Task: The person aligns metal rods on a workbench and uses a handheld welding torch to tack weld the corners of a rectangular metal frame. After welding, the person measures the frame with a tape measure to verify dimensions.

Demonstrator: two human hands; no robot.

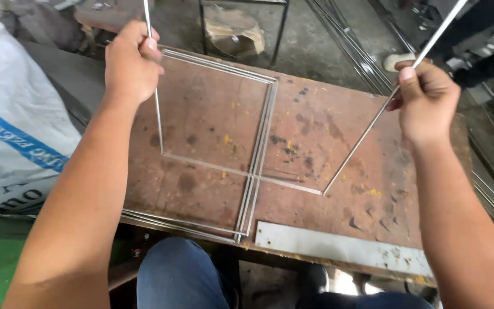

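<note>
My left hand [131, 62] is closed around one upright leg of a thin bent metal rod [241, 171]. My right hand [427, 97] grips the rod's other leg, which slants up to the right. The rod's bottom run lies across a rusty brown steel worktable [327, 126]. Under it, several bent rod frames [258, 137] lie stacked flat on the table, forming square outlines. A flat pale metal strip [338, 246] lies along the table's near edge.
A white woven sack with blue print [12, 126] stands to the left. Long bundled rods [355, 51] lie on the concrete floor beyond the table, next to a dark metal frame stand [241, 28]. My knee in blue jeans [178, 274] shows below the table.
</note>
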